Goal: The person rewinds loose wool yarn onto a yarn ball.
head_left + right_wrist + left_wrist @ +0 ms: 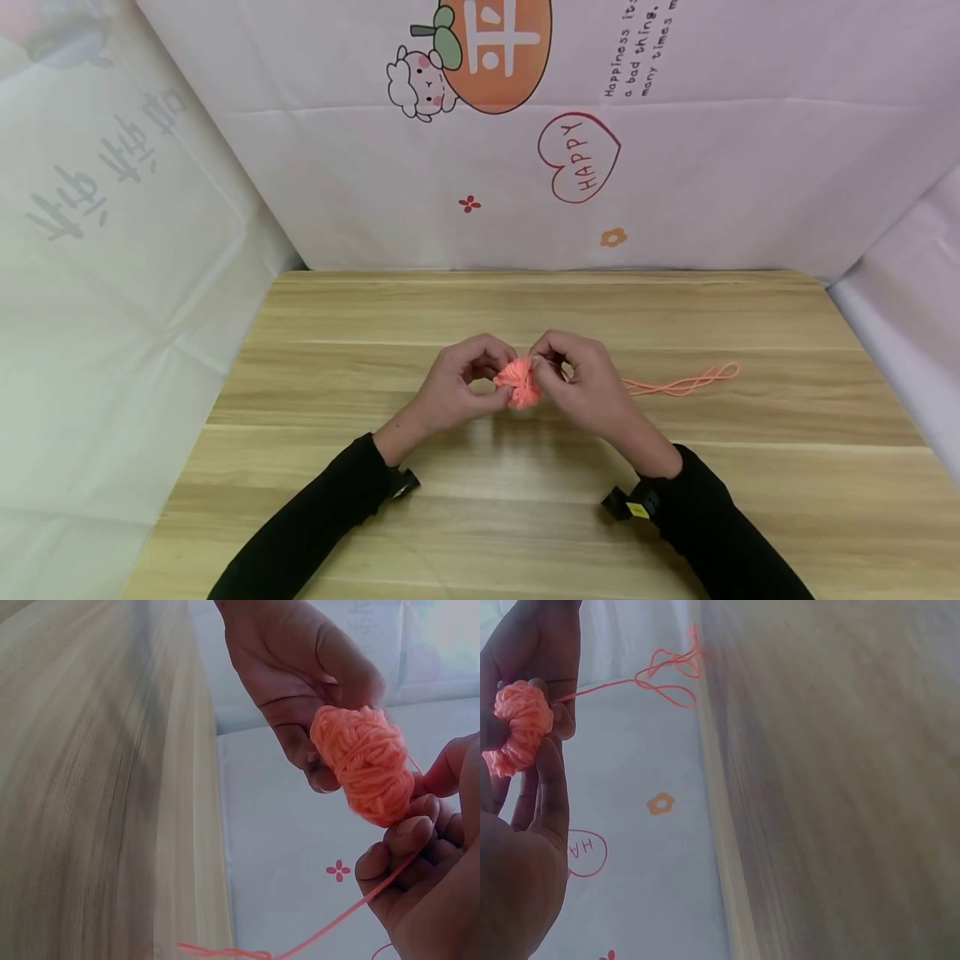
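Clearly, left hand (459, 382) grips the yarn bundle (364, 765) (coral); right hand (588, 385) pinches its strand (330, 924).

Bundle (517, 385) is a small coral-pink lump of yarn, kinda chunky, strands piled up in folds with some wrapped across the middle so it looks a bit cinched there. It's up off the table (525, 517), between the fingers of the left hand (450, 392) and the right hand (592, 392), and sits at a slant in the right wrist view. The tail (686, 386) runs through the right fingers and trails off past that hand, pretty slack, looping and crossing over itself.
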The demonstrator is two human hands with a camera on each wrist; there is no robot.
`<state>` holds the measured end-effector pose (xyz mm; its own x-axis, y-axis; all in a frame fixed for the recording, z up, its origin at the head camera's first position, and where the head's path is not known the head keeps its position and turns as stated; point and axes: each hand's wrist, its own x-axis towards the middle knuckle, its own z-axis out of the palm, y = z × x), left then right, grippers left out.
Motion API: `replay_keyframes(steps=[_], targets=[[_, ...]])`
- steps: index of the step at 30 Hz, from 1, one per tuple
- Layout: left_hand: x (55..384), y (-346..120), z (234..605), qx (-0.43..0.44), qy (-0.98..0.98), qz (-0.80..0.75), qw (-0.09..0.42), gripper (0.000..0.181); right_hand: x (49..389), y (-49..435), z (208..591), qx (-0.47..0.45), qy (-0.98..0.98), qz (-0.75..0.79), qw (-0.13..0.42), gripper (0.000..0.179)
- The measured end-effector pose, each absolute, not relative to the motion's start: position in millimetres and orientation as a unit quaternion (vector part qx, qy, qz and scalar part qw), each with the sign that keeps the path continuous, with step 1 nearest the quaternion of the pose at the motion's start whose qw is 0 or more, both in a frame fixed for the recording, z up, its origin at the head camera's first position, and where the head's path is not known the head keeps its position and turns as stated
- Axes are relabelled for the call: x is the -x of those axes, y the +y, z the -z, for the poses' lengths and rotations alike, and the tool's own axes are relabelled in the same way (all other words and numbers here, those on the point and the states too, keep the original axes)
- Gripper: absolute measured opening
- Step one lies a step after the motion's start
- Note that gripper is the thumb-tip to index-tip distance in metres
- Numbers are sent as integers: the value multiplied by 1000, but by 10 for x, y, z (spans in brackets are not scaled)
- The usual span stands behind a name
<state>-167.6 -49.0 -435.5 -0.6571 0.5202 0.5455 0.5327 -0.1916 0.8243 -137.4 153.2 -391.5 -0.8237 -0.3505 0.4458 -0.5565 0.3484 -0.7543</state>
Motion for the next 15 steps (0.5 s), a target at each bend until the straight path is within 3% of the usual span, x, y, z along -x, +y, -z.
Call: replay_keyframes(steps=[15], targets=[[1674, -498, 4396, 432, -604, 669, -29, 23, 1422, 1581, 3930, -267, -801, -532, 64, 15]])
